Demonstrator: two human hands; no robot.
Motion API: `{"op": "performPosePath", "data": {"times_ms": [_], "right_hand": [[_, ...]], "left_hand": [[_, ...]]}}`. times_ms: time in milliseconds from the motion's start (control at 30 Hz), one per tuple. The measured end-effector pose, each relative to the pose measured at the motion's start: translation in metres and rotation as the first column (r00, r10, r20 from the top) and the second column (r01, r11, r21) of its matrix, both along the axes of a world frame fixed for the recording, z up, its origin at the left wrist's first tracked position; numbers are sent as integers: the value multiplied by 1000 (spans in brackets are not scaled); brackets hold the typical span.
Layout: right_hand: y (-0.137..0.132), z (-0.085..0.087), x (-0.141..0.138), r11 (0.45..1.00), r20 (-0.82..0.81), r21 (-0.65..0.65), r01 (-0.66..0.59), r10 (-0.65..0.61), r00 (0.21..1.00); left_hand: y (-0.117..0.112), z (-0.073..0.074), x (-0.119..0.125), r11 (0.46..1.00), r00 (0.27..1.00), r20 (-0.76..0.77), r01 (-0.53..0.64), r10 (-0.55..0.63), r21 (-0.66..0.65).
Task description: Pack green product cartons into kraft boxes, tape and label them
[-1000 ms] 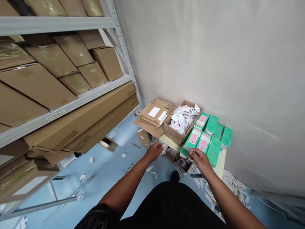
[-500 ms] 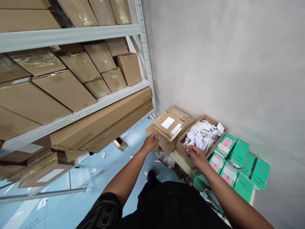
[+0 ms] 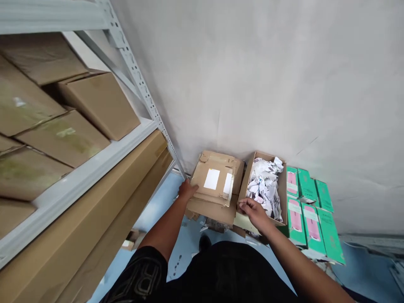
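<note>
I am gripping the stack of flattened brown cardboard boxes with white labels (image 3: 214,185) at its left edge with my left hand (image 3: 187,190), fingers curling around it. My right hand (image 3: 253,209) is resting on the near rim of the open brown cardboard box (image 3: 245,182), which is holding crumpled white paper (image 3: 265,187). I cannot tell whether this hand is clasping the rim. Green and pink cartons (image 3: 311,219) are lying just right of it.

A plain pale wall (image 3: 268,75) fills my view from twelve to three o'clock. At nine o'clock stands a grey metal rack (image 3: 78,179), its shelves loaded with brown cartons (image 3: 97,103). The floor (image 3: 158,206) at six o'clock is light blue.
</note>
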State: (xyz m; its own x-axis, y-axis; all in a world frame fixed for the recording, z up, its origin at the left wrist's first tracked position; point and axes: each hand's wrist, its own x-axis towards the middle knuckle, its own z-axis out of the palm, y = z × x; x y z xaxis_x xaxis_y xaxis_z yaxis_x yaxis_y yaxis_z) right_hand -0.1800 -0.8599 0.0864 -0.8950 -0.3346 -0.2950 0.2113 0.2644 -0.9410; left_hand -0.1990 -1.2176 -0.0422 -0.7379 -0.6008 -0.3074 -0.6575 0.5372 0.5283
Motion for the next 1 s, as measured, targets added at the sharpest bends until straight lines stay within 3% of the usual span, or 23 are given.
{"op": "performPosePath", "data": {"times_ms": [233, 367, 467, 700, 767, 867, 1000], "right_hand": [[-10, 4, 4, 998, -8, -3, 58, -58, 998], [-12, 7, 9, 999, -26, 8, 48, -48, 999], [-10, 8, 9, 999, -20, 17, 47, -47, 999], [-5, -1, 1, 995, -61, 56, 81, -78, 995], [-5, -3, -2, 988, -80, 58, 144, -139, 987], [-5, 2, -6, 959, -87, 16, 283, -280, 956], [-1, 21, -8, 896, 8, -206, 394, -401, 916]], "left_hand": [[-11, -13, -9, 968, 984, -82, 171, -158, 185], [-8, -7, -12, 956, 971, -175, 199, -162, 218], [-6, 5, -16, 948, 953, -269, 204, -136, 244], [-15, 59, -19, 902, 872, -482, 270, -80, 338], [-22, 79, -15, 839, 817, -574, 350, -54, 418], [-29, 110, -6, 694, 724, -690, 492, 10, 526], [-27, 149, 4, 555, 664, -748, 626, -11, 548]]}}
